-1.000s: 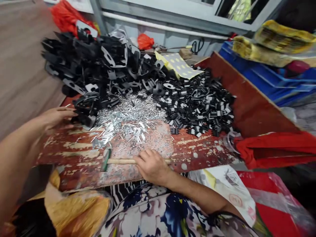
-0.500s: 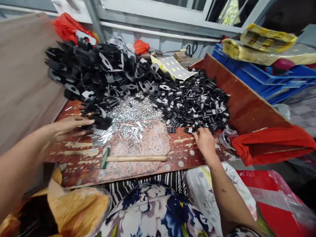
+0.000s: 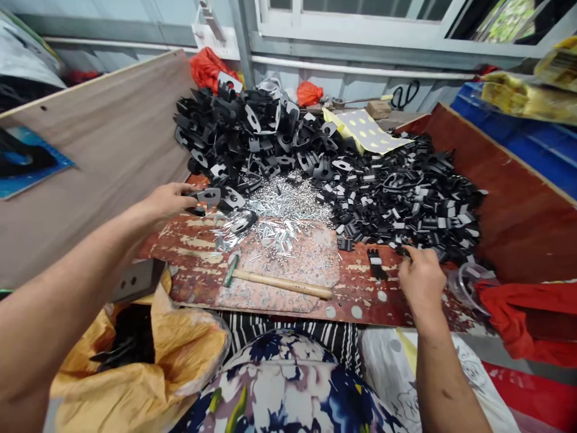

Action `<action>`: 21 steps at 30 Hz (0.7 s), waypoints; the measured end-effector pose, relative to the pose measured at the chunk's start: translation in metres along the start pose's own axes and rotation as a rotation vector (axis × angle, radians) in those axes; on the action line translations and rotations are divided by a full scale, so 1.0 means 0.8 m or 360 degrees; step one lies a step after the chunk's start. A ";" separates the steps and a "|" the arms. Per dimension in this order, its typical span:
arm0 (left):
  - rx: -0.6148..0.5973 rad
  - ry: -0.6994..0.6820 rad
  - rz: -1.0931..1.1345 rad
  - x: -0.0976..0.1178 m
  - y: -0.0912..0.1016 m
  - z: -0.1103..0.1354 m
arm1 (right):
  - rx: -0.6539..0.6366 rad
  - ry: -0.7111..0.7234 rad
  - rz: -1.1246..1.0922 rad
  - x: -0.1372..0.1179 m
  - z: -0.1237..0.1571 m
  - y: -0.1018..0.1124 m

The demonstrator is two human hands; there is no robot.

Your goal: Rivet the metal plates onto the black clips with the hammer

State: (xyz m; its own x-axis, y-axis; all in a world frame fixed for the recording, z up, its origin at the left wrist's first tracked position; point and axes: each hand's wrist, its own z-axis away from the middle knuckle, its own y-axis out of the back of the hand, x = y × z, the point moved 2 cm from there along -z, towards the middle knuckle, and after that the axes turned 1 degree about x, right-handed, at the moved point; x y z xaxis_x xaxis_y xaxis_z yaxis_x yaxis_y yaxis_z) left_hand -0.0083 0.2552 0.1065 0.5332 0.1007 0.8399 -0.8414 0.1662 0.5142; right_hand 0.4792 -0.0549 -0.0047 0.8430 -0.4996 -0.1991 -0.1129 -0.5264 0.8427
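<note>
My left hand is closed on a black plastic part with a hole in it, at the left of the bench. Similar black parts lie just beyond its fingertips. Over the right side, my right hand pinches a small black plastic clip, mostly hidden by the fingers. Another small clip lies on the wood to the left of that hand. Between the hands, a hammer with a green head rests on a stone slab, below loose silvery pins.
A tall heap of large black parts stands at the back left. Small clips are piled at the right, beside a wooden side board. A clear plastic cup and red cloth sit right. An orange sack is below left.
The view has swung left. My left hand now has a black part in its fingers near the heap. My right hand has shifted right, and a clip lies apart on the wood beside it.
</note>
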 end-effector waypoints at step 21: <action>-0.0252 0.0289 0.0730 -0.136 -0.096 0.196 | -0.0856 0.1444 -0.1792 -0.375 0.093 0.053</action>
State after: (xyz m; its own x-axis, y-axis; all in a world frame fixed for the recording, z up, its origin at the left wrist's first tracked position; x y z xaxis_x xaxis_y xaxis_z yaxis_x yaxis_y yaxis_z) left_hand -0.0157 0.0775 0.0029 0.1311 0.3642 0.9221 -0.9761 0.2100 0.0559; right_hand 0.1825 0.0213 0.0538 0.4070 0.6501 -0.6416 0.8087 0.0700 0.5840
